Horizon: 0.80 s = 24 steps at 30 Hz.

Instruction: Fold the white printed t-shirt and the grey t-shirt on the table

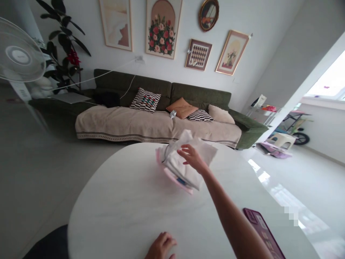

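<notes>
A blurred stack of whitish, soft-looking sheets or pouches point(185, 171) with pink edges lies toward the far side of the white round table point(115, 194). One corner of it stands up, and a small blue patch shows near its front edge. Over the stack reaches my right hand point(192, 157), fingers apart and slightly bent; whether the fingertips touch it is unclear. Low in the picture, my left hand point(161, 246) is at the near part of the tabletop, its fingers loosely extended and nothing in them. The frame's bottom edge cuts off part of that hand.
A phone in a dark red case point(262, 230) lies at the table's right side. Beyond the table stands a green sofa point(159, 126) with cushions and a beige cover. At the left is a fan point(20, 54), with a white stool point(281, 140) farther right.
</notes>
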Each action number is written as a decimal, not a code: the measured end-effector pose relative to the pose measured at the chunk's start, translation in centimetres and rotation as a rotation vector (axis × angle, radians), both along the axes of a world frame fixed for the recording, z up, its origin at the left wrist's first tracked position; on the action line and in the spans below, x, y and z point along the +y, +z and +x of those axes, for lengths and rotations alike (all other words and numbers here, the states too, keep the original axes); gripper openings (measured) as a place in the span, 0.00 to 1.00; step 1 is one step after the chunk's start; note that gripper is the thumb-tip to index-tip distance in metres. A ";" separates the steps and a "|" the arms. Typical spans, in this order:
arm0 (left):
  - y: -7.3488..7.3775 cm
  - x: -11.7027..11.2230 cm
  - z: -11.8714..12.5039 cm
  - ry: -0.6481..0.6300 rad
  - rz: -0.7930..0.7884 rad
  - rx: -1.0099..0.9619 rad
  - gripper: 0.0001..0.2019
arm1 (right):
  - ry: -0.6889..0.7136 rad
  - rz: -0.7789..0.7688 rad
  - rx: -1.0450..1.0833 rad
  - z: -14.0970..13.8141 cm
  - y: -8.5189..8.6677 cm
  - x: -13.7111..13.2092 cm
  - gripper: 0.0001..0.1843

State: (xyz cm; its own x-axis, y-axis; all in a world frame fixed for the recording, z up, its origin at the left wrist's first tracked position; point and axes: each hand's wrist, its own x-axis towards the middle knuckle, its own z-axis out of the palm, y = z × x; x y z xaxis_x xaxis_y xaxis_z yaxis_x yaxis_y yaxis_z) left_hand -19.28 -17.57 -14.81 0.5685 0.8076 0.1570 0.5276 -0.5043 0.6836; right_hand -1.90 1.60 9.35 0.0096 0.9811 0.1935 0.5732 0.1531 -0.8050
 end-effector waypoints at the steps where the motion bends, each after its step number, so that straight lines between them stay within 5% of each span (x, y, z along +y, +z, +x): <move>1: 0.0 -0.2 -0.3 0.008 0.011 -0.065 0.15 | 0.037 -0.002 0.025 -1.5 -0.5 -1.1 0.21; 4: 0.4 -0.8 -2.4 0.133 0.102 -0.257 0.15 | 0.046 -0.032 0.063 -3.0 -4.1 -5.0 0.17; 8: 1.4 0.0 -7.1 0.448 0.239 -0.229 0.14 | -0.023 -0.153 0.075 -3.3 -12.2 -9.2 0.10; 12: 1.2 1.5 -10.4 0.704 0.382 -0.167 0.15 | -0.068 -0.251 0.107 -7.2 -17.9 -9.6 0.17; 19: -3.4 -0.2 -11.4 0.554 0.675 0.251 0.20 | -0.133 -0.188 0.070 -16.2 -19.1 -6.3 0.16; 24: -4.6 -0.8 -12.4 0.423 0.822 0.462 0.25 | -0.091 -0.157 0.019 -17.2 -18.6 -5.9 0.14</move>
State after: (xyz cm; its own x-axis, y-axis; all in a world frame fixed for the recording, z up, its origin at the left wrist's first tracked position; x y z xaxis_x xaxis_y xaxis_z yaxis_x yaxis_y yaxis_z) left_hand -31.67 -18.36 -19.43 0.4081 0.6975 0.5891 0.8940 -0.4361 -0.1029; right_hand -19.13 -4.32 -9.28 0.1015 0.9941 0.0371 0.5631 -0.0267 -0.8260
